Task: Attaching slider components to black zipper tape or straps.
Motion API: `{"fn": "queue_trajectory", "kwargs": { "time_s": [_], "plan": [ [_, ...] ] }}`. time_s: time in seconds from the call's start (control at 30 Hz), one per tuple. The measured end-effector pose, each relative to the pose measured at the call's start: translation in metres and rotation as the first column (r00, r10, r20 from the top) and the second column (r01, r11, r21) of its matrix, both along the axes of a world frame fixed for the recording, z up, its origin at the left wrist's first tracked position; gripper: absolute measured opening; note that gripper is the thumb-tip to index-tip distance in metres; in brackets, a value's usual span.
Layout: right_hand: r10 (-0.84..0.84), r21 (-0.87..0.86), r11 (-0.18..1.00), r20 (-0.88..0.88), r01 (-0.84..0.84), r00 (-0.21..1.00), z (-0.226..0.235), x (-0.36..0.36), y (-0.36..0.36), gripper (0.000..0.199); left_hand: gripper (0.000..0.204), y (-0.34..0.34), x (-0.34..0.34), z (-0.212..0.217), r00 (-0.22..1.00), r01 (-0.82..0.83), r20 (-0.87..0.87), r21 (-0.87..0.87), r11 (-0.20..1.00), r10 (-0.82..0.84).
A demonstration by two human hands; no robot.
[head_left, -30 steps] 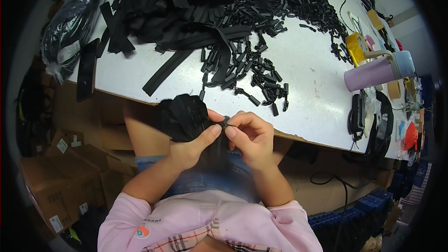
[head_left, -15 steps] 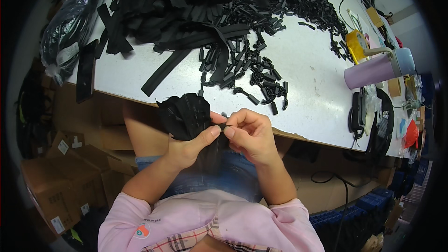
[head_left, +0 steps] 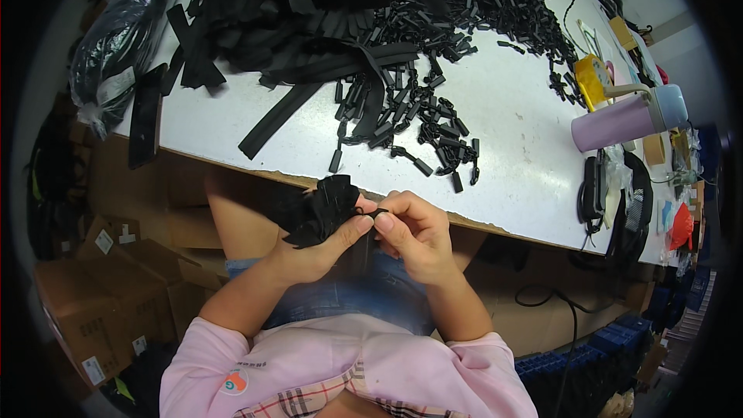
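Note:
Just off the table's near edge, my left hand (head_left: 316, 254) is closed round a bunch of black zipper strips (head_left: 329, 205), whose ends fan out above its thumb. My right hand (head_left: 422, 236) meets it at the fingertips, thumb and forefinger pinching a small black piece (head_left: 378, 214) that looks like a zipper slider; most of it is covered by the fingers. Past my hands, many black zipper sliders with long pulls (head_left: 445, 133) lie scattered on the white table (head_left: 515, 155). A heap of loose black zipper strips (head_left: 267, 31) lies behind them to the left.
A lilac tumbler (head_left: 611, 124) lies at the right near a yellow tape roll (head_left: 590, 77). A black case (head_left: 593, 186) sits by the right edge. At the far left is a plastic-wrapped black bundle (head_left: 128, 31). Cardboard boxes (head_left: 108, 294) stand on the floor, left.
The bunch of zipper strips in my left hand has tilted and dropped slightly. Both hands stay together, a little lower, with the small black piece between the fingertips.

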State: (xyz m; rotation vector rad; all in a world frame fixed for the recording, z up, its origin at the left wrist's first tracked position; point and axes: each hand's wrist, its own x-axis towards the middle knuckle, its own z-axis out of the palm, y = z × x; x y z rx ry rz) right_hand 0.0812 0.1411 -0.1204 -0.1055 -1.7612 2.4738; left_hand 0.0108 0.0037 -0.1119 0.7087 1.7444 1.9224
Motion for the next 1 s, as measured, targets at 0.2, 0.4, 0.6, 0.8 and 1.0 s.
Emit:
{"fn": "queue_trajectory", "kwargs": {
  "time_s": [0.2, 0.4, 0.6, 0.8, 1.0],
  "plan": [
    [-0.121, 0.461, 0.837, -0.367, 0.294, 0.922, -0.006, -0.004, -0.002, 0.009, 0.014, -0.004, -0.003, -0.002, 0.949, 0.029, 0.311, 0.067, 0.997, -0.049],
    [-0.023, 0.148, 0.988, -0.058, 0.032, 0.998, -0.001, -0.009, 0.005, 0.013, 0.009, 0.001, 0.002, -0.003, 0.978, -0.118, 0.182, 0.055, 0.991, 0.106],
    [-0.132, 0.655, 0.683, -0.327, 0.325, 0.936, 0.011, -0.011, -0.009, 0.018, 0.011, -0.003, -0.014, -0.005, 0.916, -0.129, 0.394, 0.105, 0.986, 0.078],
    [-0.082, 0.676, 0.644, -0.406, 0.36, 0.91, 0.01, -0.02, -0.007, 0.02, 0.019, -0.008, -0.008, -0.01, 0.937, 0.073, 0.343, -0.007, 0.997, -0.066],
    [-0.148, 0.418, 0.87, -0.283, 0.26, 0.948, 0.002, -0.005, -0.004, 0.011, 0.022, -0.008, -0.007, -0.008, 0.904, 0.082, 0.407, 0.125, 0.989, -0.127]
  ]
}}
